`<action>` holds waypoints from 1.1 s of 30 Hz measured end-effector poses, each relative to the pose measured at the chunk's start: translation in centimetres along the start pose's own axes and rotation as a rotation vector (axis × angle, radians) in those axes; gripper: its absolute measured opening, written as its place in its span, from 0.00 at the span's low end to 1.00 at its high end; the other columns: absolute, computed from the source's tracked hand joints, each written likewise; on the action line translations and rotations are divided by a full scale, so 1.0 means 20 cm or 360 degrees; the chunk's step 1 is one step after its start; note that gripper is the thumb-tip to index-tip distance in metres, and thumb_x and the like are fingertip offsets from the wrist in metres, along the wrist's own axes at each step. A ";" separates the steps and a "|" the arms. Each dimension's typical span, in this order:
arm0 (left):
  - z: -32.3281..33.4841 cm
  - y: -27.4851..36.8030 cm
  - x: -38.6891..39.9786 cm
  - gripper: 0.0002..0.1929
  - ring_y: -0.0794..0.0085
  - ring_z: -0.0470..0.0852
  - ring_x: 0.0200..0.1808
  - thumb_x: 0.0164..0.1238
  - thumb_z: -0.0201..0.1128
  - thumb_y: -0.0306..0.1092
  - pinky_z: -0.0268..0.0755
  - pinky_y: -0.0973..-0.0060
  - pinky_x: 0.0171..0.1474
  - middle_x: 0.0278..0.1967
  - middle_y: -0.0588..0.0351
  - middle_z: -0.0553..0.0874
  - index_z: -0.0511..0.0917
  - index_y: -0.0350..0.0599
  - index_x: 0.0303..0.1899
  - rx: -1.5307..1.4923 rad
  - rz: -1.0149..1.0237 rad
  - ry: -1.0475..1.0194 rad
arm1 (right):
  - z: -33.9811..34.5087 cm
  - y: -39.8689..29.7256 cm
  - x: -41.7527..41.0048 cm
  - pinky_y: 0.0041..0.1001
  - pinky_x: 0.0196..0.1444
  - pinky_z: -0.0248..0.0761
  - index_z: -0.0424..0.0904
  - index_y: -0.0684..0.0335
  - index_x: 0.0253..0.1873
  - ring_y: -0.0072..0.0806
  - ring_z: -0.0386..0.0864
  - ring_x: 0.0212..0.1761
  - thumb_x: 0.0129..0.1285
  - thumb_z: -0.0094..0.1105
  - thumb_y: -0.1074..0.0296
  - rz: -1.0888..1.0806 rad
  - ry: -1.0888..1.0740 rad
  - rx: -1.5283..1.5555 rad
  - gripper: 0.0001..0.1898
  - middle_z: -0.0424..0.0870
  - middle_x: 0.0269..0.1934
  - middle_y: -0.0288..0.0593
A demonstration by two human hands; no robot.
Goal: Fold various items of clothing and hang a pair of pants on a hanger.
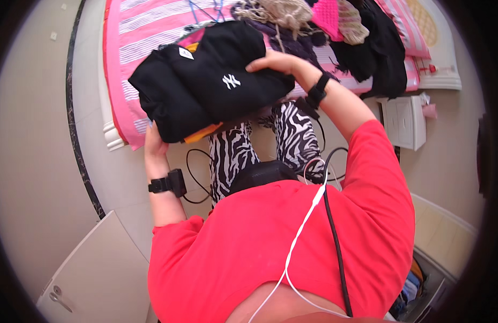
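A folded black top point(208, 76) with a small white emblem and a neck label is held between my two hands at the edge of the bed. My left hand point(155, 141) grips its near left corner, the fingers hidden beneath. My right hand point(275, 63) clasps the right side, thumb on top and the other fingers out of sight. Yellow cloth point(203, 132) pokes out from under the black top at the near edge. Pink and yellow fabric also shows behind its neckline. Whether these belong to one garment or several I cannot tell.
The bed has a pink-and-white striped sheet point(146, 22). Beige knitwear point(287, 14), a bright pink knit piece point(326, 18) and black cloth point(384, 56) lie on it. A white bedside cabinet point(402, 121) stands right. Cables hang around me; an open drawer point(428, 294) holds clothes, and a door point(99, 274) is lower left.
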State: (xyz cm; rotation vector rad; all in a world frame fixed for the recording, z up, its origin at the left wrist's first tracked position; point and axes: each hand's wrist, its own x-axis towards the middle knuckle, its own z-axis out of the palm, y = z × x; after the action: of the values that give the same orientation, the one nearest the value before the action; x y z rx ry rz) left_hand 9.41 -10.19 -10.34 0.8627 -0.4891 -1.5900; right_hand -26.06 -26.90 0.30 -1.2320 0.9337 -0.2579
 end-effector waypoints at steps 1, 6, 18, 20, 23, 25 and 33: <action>0.04 0.04 0.04 0.26 0.64 0.77 0.56 0.69 0.55 0.43 0.72 0.67 0.57 0.57 0.50 0.75 0.61 0.39 0.63 -0.0001 -0.0015 -0.0013 | -0.03 -0.01 0.02 0.25 0.50 0.74 0.70 0.68 0.58 0.27 0.80 0.44 0.53 0.66 0.66 -0.0024 -0.0001 -0.0003 0.27 0.80 0.47 0.44; 0.16 0.11 0.22 0.23 0.64 0.79 0.53 0.70 0.54 0.37 0.74 0.69 0.55 0.55 0.49 0.76 0.62 0.37 0.62 0.0086 0.0039 0.0032 | -0.13 0.08 0.07 0.27 0.49 0.75 0.68 0.68 0.59 0.28 0.79 0.45 0.52 0.67 0.69 -0.0024 0.0022 0.0219 0.29 0.79 0.49 0.45; -0.10 -0.15 0.24 0.19 0.68 0.78 0.44 0.67 0.56 0.42 0.71 0.69 0.47 0.45 0.52 0.80 0.73 0.38 0.51 0.0294 0.0076 0.0876 | -0.21 0.45 0.15 0.26 0.50 0.73 0.66 0.62 0.62 0.27 0.77 0.49 0.58 0.63 0.51 -0.0077 0.0328 0.0566 0.32 0.77 0.52 0.40; -0.05 -0.22 0.20 0.14 0.68 0.77 0.44 0.67 0.55 0.35 0.69 0.70 0.48 0.43 0.52 0.79 0.73 0.37 0.49 0.0919 0.0725 0.1262 | -0.30 0.50 0.06 0.26 0.53 0.68 0.66 0.60 0.63 0.28 0.75 0.52 0.61 0.59 0.49 -0.0101 0.0568 0.0074 0.30 0.76 0.53 0.39; 0.59 -0.25 0.12 0.09 0.72 0.78 0.41 0.66 0.53 0.26 0.70 0.74 0.48 0.43 0.53 0.79 0.72 0.36 0.46 0.1105 0.0846 0.0741 | -0.50 0.52 -0.19 0.27 0.53 0.68 0.67 0.59 0.62 0.29 0.76 0.52 0.63 0.56 0.50 -0.0045 0.0568 -0.0045 0.27 0.77 0.52 0.40; 0.89 -0.27 0.08 0.13 0.72 0.81 0.44 0.68 0.54 0.28 0.70 0.78 0.50 0.47 0.52 0.81 0.72 0.37 0.52 0.1020 0.0304 -0.0147 | -0.51 0.48 -0.41 0.27 0.53 0.69 0.69 0.58 0.61 0.27 0.77 0.50 0.66 0.53 0.52 -0.0015 0.0618 -0.0030 0.24 0.79 0.51 0.41; 0.94 -0.44 0.03 0.15 0.76 0.80 0.44 0.70 0.53 0.31 0.70 0.79 0.51 0.45 0.54 0.83 0.73 0.37 0.55 0.1167 -0.0027 -0.0795 | -0.19 1.35 -1.58 0.25 0.34 0.69 0.71 0.54 0.59 0.23 0.72 0.36 0.60 0.55 0.43 0.1065 0.0682 -0.0169 0.27 0.76 0.39 0.35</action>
State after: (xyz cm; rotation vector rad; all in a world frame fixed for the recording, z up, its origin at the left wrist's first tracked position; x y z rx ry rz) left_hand -10.64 -11.74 -4.92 0.9899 -1.4857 -1.6534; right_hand -56.52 0.01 -9.00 -0.9055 1.6911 0.0695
